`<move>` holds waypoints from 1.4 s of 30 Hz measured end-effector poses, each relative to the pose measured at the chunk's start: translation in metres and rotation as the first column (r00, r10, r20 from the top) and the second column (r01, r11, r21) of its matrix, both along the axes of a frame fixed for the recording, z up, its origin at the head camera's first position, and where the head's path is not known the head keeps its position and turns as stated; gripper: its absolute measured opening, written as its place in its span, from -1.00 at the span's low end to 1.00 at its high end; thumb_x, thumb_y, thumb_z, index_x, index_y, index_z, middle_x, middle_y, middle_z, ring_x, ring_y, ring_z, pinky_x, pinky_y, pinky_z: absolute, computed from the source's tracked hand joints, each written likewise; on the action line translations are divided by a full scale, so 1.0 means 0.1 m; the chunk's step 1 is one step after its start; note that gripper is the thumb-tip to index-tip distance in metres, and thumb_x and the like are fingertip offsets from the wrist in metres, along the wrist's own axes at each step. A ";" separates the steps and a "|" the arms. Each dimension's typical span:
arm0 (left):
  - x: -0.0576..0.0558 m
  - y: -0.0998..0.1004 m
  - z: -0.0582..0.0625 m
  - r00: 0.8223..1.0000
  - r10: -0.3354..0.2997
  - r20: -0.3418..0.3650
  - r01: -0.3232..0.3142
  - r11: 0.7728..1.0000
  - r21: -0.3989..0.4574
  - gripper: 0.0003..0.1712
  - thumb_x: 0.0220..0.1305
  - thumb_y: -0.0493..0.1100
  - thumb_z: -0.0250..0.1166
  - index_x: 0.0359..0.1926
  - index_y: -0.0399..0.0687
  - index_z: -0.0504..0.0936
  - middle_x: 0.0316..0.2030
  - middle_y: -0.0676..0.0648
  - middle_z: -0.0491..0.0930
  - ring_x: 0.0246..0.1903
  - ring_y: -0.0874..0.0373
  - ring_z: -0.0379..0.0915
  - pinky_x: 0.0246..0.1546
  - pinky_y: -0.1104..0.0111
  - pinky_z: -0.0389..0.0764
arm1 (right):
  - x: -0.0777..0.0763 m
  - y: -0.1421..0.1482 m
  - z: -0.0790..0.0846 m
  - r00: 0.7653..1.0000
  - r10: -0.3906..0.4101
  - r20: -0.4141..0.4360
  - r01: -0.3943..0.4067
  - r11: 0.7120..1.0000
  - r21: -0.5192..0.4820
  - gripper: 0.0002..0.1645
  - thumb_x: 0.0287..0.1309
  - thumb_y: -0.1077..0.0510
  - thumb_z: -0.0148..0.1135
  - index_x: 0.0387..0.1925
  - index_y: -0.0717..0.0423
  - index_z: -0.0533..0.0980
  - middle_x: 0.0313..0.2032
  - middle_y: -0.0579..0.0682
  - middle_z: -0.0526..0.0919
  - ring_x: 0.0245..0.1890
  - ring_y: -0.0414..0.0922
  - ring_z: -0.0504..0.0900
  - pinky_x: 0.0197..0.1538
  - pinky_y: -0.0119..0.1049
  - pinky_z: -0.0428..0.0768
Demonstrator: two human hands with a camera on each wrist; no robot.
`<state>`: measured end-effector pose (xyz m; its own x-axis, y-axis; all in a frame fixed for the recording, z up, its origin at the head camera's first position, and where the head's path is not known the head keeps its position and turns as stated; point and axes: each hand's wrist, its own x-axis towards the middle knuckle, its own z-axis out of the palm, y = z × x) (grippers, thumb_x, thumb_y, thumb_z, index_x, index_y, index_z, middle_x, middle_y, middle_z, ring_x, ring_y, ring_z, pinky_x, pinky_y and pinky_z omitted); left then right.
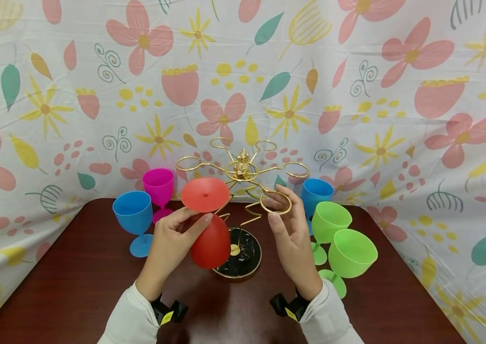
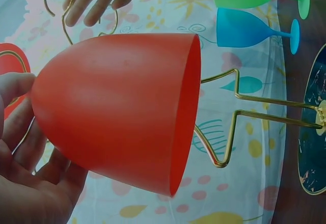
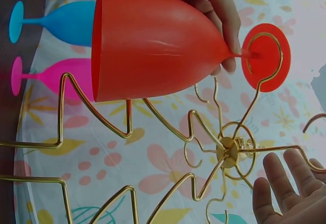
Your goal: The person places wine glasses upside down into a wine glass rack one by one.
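My left hand (image 1: 174,243) pinches the stem of a red goblet (image 1: 210,246), which hangs upside down, mouth toward the table. Its round foot (image 3: 275,74) overlaps a ring at the front left of a gold wire rack (image 1: 241,168); the right wrist view shows that ring across the foot and the stem inside its outline. Over on the other side, my right hand (image 1: 292,239) stands at the rack's front right ring (image 1: 290,204), fingers loosely extended behind the wire and thumb in front. The rack's wire stem rises from a round black base (image 1: 249,260) with a gold rim.
Left of the rack stand a blue goblet (image 1: 133,212) and a magenta goblet (image 1: 158,186). To the right are another blue goblet (image 1: 317,191) and two green goblets (image 1: 331,222), one behind the other. A flowered cloth (image 1: 243,71) hangs behind the brown table (image 1: 75,286).
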<state>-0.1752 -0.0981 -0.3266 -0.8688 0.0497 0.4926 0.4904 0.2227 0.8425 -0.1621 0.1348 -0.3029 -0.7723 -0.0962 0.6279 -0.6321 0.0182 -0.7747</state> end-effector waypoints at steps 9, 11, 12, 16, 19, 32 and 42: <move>0.01 -0.02 -0.01 1.000 -0.005 0.020 0.005 1.000 -0.001 -0.56 0.17 -0.01 0.31 0.10 0.41 0.53 -0.05 0.12 0.62 -0.06 0.17 0.57 -0.20 0.27 0.66 | 0.00 -0.01 0.00 1.000 -0.010 -0.002 0.010 1.000 0.006 -0.43 0.36 0.21 -0.10 0.35 0.03 0.07 0.20 0.06 0.33 0.21 -0.02 0.35 0.26 -0.38 0.38; 0.02 -0.05 0.01 1.000 -0.021 0.007 0.021 1.000 -0.013 -0.56 0.19 -0.03 0.29 0.11 0.40 0.52 -0.04 0.11 0.61 -0.04 0.17 0.56 -0.19 0.28 0.65 | 0.00 -0.01 0.01 1.000 -0.011 0.001 0.011 1.000 0.003 -0.43 0.36 0.21 -0.10 0.35 0.05 0.06 0.20 0.05 0.33 0.21 0.00 0.35 0.26 -0.37 0.38; 0.02 -0.07 0.01 0.999 -0.032 -0.008 0.031 0.999 -0.020 -0.56 0.20 -0.04 0.28 0.12 0.37 0.52 -0.03 0.10 0.61 -0.04 0.17 0.56 -0.18 0.28 0.65 | 0.00 -0.01 0.01 1.000 -0.011 0.000 0.011 1.000 0.002 -0.43 0.36 0.21 -0.10 0.35 0.06 0.06 0.20 0.05 0.33 0.21 0.00 0.35 0.26 -0.37 0.38; 0.01 -0.19 0.04 0.999 -0.036 -0.036 0.035 0.999 -0.010 -0.61 0.31 -0.12 0.16 0.16 0.11 0.51 0.04 0.01 0.57 0.03 0.23 0.50 -0.08 0.41 0.60 | 0.00 -0.01 0.01 1.000 -0.011 0.000 0.011 1.000 0.001 -0.43 0.36 0.22 -0.10 0.35 0.06 0.06 0.20 0.05 0.33 0.21 -0.01 0.34 0.26 -0.37 0.38; -0.04 -0.31 0.09 0.999 0.016 -0.050 -0.017 1.000 -0.021 -0.62 0.36 -0.11 0.09 0.18 0.04 0.50 0.08 -0.01 0.55 0.07 0.27 0.46 -0.05 0.51 0.55 | 0.00 -0.01 0.01 1.000 -0.011 -0.001 0.011 1.000 0.000 -0.42 0.35 0.24 -0.11 0.35 0.07 0.06 0.20 0.04 0.33 0.21 -0.01 0.34 0.25 -0.38 0.39; -0.42 -0.84 0.21 0.953 0.300 -0.050 -0.240 0.641 -0.729 0.05 0.08 0.42 0.16 0.40 -0.13 0.12 0.32 -0.33 0.15 0.27 -0.33 0.06 0.14 -0.28 0.21 | -0.01 0.00 0.00 1.000 -0.019 0.001 0.019 1.000 0.013 -0.42 0.34 0.27 -0.11 0.35 -0.01 0.08 0.20 0.01 0.35 0.21 -0.03 0.35 0.23 -0.38 0.41; -0.59 -0.98 0.19 0.860 0.511 0.012 -0.261 0.460 -0.849 0.13 0.03 0.46 0.14 0.39 -0.23 0.07 0.18 -0.47 0.16 0.13 -0.45 0.06 0.04 -0.28 0.23 | 0.00 0.01 0.01 1.000 -0.012 -0.005 0.012 1.000 0.024 -0.42 0.36 0.20 -0.09 0.35 0.04 0.06 0.21 0.04 0.34 0.21 -0.05 0.35 0.24 -0.35 0.40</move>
<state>-0.2338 -0.1964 -0.3081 -0.9762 -0.0631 0.2077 -0.0065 0.9649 0.2626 -0.1622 0.1357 -0.3024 -0.7703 -0.1023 0.6295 -0.6357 0.0444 -0.7707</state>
